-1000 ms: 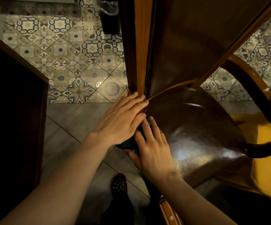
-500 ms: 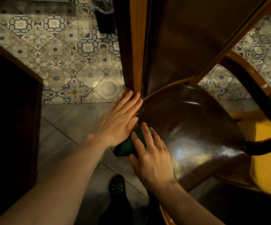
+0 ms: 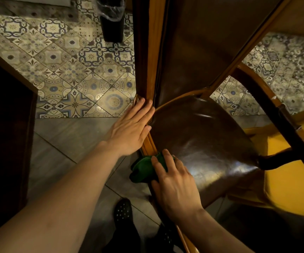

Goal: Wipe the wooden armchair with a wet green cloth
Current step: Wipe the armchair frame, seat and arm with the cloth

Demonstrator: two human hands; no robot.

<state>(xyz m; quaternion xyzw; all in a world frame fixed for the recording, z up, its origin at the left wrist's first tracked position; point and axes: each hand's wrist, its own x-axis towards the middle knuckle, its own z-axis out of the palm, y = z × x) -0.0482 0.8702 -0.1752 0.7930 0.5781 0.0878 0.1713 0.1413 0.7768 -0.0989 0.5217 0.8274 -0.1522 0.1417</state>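
The floor (image 3: 71,136) has two parts: plain grey tiles near the person, and patterned tiles with blue and beige ornaments farther away and to the right. A dark bin (image 3: 112,24) with a plastic liner stands on the patterned tiles at the far side. On the left there is dark furniture (image 3: 5,125) with a wooden edge. On the right a yellow cushion (image 3: 291,179) lies behind the armchair (image 3: 202,139), whose brown seat is glossy and reflects the light. A black shoe (image 3: 123,211) is seen on the grey tiles below.

The left hand (image 3: 129,130) lies flat, fingers together and stretched, against the wooden frame where seat and backrest meet; it clamps nothing. The right hand (image 3: 174,181) presses down on the cloth (image 3: 143,168), fingers spread over it, at the near left rim of the seat.

Compared with one second ago, the cloth and the right hand have moved nearer along the rim, away from the left hand. Now a piece of the wooden rim is visible between both hands, and more of the cloth is showing.
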